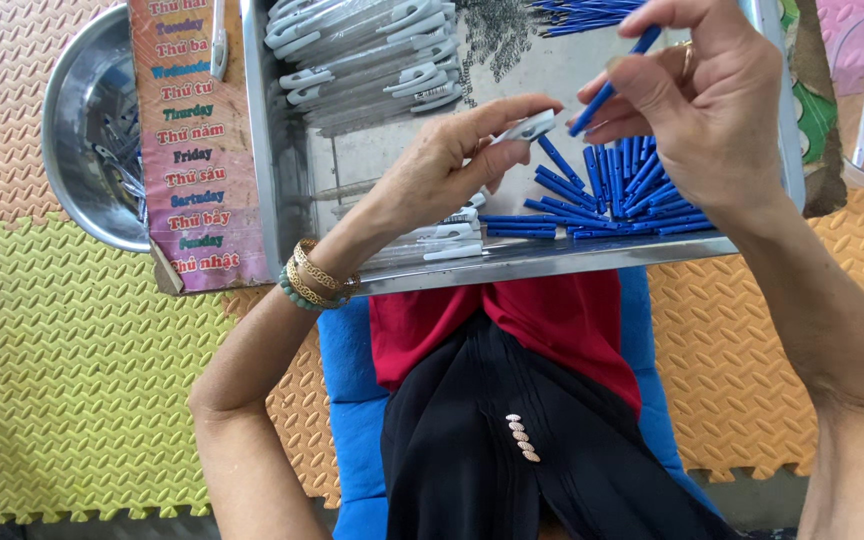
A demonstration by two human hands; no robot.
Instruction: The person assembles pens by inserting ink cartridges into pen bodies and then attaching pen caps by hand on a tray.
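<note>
White clip piece (530, 126) is pinched by left hand (452, 160) fingers; blue stick (612, 82) is gripped by right hand (712, 105), above metal tray (262, 150).

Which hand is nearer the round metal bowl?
Left. The left hand holds a white piece over the tray, closer to the metal bowl; the right hand is farther away, holding a blue stick.

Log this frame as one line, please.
left hand: holds white clip piece | right hand: holds blue stick | both over metal tray
</note>
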